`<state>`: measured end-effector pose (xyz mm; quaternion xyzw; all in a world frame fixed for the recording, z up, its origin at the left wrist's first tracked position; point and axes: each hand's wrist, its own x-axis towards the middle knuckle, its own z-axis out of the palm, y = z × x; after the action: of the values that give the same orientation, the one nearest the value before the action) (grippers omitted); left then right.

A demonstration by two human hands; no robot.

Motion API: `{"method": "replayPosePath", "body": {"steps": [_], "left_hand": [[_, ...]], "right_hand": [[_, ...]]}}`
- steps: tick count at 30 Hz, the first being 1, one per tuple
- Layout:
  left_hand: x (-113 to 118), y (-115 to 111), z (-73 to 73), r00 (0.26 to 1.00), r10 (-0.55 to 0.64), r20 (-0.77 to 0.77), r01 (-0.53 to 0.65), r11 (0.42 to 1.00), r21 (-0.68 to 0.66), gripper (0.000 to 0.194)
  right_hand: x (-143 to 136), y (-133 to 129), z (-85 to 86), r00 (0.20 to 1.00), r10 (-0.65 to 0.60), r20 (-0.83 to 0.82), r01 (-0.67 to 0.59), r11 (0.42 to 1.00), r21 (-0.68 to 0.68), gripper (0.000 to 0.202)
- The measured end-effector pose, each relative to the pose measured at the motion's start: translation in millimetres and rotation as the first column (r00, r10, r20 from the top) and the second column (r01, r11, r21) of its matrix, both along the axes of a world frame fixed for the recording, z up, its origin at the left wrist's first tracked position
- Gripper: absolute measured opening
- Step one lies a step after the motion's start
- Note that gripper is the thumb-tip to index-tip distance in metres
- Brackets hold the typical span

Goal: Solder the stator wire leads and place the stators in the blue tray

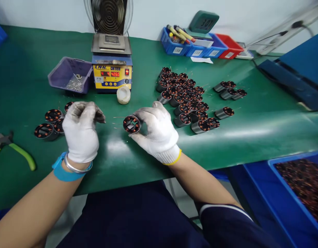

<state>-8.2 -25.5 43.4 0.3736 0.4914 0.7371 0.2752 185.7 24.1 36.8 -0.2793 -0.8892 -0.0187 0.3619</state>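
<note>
Right hand [160, 132] grasps the copper-wound core [132, 124] between both hands, nearer than the yellow-fronted unit [112, 80]; left hand [80, 132], front-left of that unit, is pinched, any hold unclear

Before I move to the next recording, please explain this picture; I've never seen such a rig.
There is no robot: a person works in white gloves, and a camera on their head looks forward and down. The right hand holds a coil; the left hand has its fingers drawn together, but I can't tell whether they hold anything. On the green table are more coils, pliers, a purple bin and a machine with red digits.
</note>
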Motion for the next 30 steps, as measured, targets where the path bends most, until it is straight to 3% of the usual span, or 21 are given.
{"method": "replayPosePath", "body": {"steps": [4,8,10,13,16,19,23,30], "left_hand": [[6,1,1.0,0.980,-0.188,-0.058,0.168,0.953,-0.253,0.024],[18,-5,9.7,0.955,-0.275,-0.111,0.200,0.873,-0.444,0.022],[18,-7,10.4,0.958,-0.274,-0.083,0.210,0.870,-0.447,0.023],[12,-4,3.5,0.965,-0.252,0.076,0.262,0.897,-0.356,0.028],[9,3,-9.4,0.965,-0.218,0.143,0.255,0.909,-0.331,0.037],[14,7,-21.0,0.958,-0.278,-0.071,0.221,0.871,-0.438,0.043],[23,4,-28.4,0.806,-0.441,-0.395,0.210,0.837,-0.505,0.046],[25,-2,-28.3,0.634,-0.522,-0.570,0.165,0.812,-0.560,0.050]], "right_hand": [[1,2,-1.7,0.998,-0.010,-0.055,0.012,0.999,0.037,0.040],[-1,0,-4.9,0.996,-0.003,-0.088,0.001,1.000,-0.025,0.042],[-1,-4,-5.6,0.991,-0.033,-0.126,0.015,0.989,-0.145,0.042],[-1,-2,-4.0,0.972,-0.178,-0.151,0.118,0.934,-0.338,0.043],[-4,16,-0.3,0.952,-0.301,-0.047,0.258,0.880,-0.399,0.048],[-14,46,4.2,0.923,-0.365,0.125,0.384,0.842,-0.378,0.051],[-32,79,10.5,0.865,-0.403,0.299,0.492,0.798,-0.347,0.050],[-44,86,22.2,0.790,-0.354,0.501,0.545,0.780,-0.308,0.046]]}}
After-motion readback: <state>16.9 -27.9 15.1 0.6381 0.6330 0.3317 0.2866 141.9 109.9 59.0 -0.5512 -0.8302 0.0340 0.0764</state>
